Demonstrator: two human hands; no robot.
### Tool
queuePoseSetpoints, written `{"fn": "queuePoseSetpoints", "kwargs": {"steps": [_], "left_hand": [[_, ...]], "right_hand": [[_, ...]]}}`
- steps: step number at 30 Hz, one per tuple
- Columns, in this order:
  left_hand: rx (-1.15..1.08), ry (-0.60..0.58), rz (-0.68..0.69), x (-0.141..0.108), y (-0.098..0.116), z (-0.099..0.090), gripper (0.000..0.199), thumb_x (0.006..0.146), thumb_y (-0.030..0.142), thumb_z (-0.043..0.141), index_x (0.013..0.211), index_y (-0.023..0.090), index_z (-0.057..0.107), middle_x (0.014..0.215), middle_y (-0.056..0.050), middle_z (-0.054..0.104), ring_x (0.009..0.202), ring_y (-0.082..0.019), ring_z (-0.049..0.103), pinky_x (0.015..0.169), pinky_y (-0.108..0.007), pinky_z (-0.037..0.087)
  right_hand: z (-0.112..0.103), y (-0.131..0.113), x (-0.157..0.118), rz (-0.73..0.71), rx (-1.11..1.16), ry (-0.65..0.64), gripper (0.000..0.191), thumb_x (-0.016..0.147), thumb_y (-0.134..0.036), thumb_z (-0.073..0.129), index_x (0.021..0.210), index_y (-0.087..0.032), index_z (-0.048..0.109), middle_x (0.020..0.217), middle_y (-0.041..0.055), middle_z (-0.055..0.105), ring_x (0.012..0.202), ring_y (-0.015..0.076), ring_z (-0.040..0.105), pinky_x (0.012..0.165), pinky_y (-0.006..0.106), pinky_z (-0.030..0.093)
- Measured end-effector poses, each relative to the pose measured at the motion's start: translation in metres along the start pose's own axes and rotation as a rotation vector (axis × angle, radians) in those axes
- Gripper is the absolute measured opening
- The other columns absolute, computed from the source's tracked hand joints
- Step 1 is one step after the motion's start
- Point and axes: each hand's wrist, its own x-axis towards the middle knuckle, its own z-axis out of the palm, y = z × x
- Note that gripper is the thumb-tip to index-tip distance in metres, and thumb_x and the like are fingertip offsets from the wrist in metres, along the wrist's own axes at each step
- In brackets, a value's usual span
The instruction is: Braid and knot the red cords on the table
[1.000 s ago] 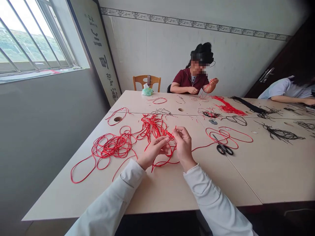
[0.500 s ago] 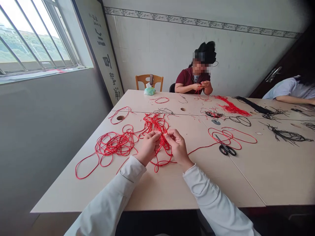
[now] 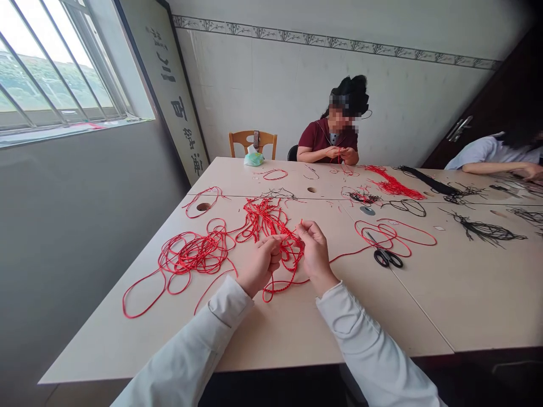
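Note:
Both of my hands are raised over a bundle of red braided cord (image 3: 262, 212) near the middle of the table. My left hand (image 3: 263, 261) is closed in a pinch on red cord. To its right, my right hand (image 3: 313, 249) pinches red cord too, with a short end poking up above the fingertips. A small gap separates the hands. Left of them lies a loose tangle of smooth red cord (image 3: 197, 254). From beside my right hand a red strand runs right toward the black-handled scissors (image 3: 388, 258). My hands hide part of the bundle.
Across the table (image 3: 254, 345) a person in dark red (image 3: 314, 135) handles red cord; another person leans in at the right. Red strands (image 3: 392, 183) and black cord bundles (image 3: 492, 230) lie on the right side. A green tissue pack (image 3: 253, 158) sits at the far edge.
My right hand has moved slightly right, away from my left hand, and a cord end now shows above its fingertips. The view has shifted slightly.

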Motion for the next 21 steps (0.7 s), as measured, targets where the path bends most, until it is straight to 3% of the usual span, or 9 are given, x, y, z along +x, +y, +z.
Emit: {"fn": "queuePoseSetpoints", "kwargs": {"steps": [4, 8, 10, 13, 17, 19, 21], "left_hand": [[0.117, 0.042, 0.049, -0.001, -0.001, -0.002, 0.032, 0.069, 0.04, 0.076, 0.078, 0.017, 0.055, 0.054, 0.011, 0.018, 0.043, -0.003, 0.013, 0.041, -0.02, 0.008], [0.153, 0.206, 0.144, 0.004, 0.001, -0.007, 0.039, 0.065, 0.047, 0.078, 0.08, 0.017, 0.059, 0.051, 0.012, 0.024, 0.042, -0.003, 0.015, 0.041, -0.02, 0.01], [0.167, 0.291, 0.228, 0.007, 0.003, -0.011, 0.038, 0.067, 0.048, 0.076, 0.081, 0.016, 0.061, 0.051, 0.011, 0.029, 0.043, -0.004, 0.019, 0.042, -0.02, 0.015], [0.226, 0.358, 0.371, 0.009, 0.007, -0.015, 0.034, 0.071, 0.046, 0.073, 0.082, 0.015, 0.065, 0.055, 0.008, 0.04, 0.047, -0.005, 0.029, 0.046, -0.02, 0.025], [0.336, 0.386, 0.419, 0.006, 0.012, -0.013, 0.028, 0.074, 0.043, 0.071, 0.079, 0.016, 0.067, 0.06, 0.005, 0.048, 0.054, -0.008, 0.037, 0.053, -0.021, 0.033], [0.391, 0.375, 0.425, 0.004, 0.016, -0.013, 0.027, 0.075, 0.043, 0.07, 0.079, 0.016, 0.068, 0.06, 0.005, 0.048, 0.056, -0.008, 0.038, 0.054, -0.021, 0.033], [0.419, 0.373, 0.434, 0.003, 0.019, -0.013, 0.026, 0.075, 0.042, 0.07, 0.08, 0.017, 0.068, 0.06, 0.004, 0.048, 0.056, -0.008, 0.037, 0.054, -0.021, 0.033]], "right_hand": [[-0.002, 0.001, 0.003, -0.016, -0.097, -0.041, 0.025, 0.078, -0.043, 0.065, 0.081, -0.02, 0.058, 0.075, -0.0018, 0.053, 0.066, 0.0115, 0.046, 0.063, 0.025, 0.04], [-0.002, 0.0, -0.003, -0.215, -0.27, 0.077, 0.024, 0.084, -0.043, 0.06, 0.092, -0.021, 0.053, 0.087, 0.0022, 0.056, 0.075, 0.0135, 0.052, 0.071, 0.027, 0.044], [0.002, 0.001, -0.011, -0.272, -0.295, 0.025, 0.022, 0.086, -0.042, 0.058, 0.089, -0.022, 0.049, 0.085, 0.0016, 0.055, 0.073, 0.0133, 0.052, 0.069, 0.027, 0.045], [0.013, 0.007, -0.024, -0.097, -0.258, -0.292, 0.024, 0.084, -0.042, 0.061, 0.09, -0.021, 0.051, 0.083, 0.0016, 0.058, 0.073, 0.0142, 0.056, 0.069, 0.028, 0.047], [0.024, 0.01, -0.035, 0.343, -0.087, -0.584, 0.033, 0.077, -0.044, 0.068, 0.095, -0.02, 0.054, 0.079, 0.0014, 0.062, 0.069, 0.0154, 0.061, 0.062, 0.029, 0.049], [0.023, 0.005, -0.034, 0.522, -0.039, -0.699, 0.034, 0.075, -0.046, 0.069, 0.092, -0.019, 0.055, 0.066, -0.0026, 0.057, 0.054, 0.0127, 0.056, 0.051, 0.026, 0.044], [0.018, -0.003, -0.03, 0.576, -0.069, -0.803, 0.034, 0.075, -0.048, 0.069, 0.088, -0.018, 0.058, 0.055, -0.0071, 0.046, 0.043, 0.0082, 0.043, 0.043, 0.022, 0.034]]}}
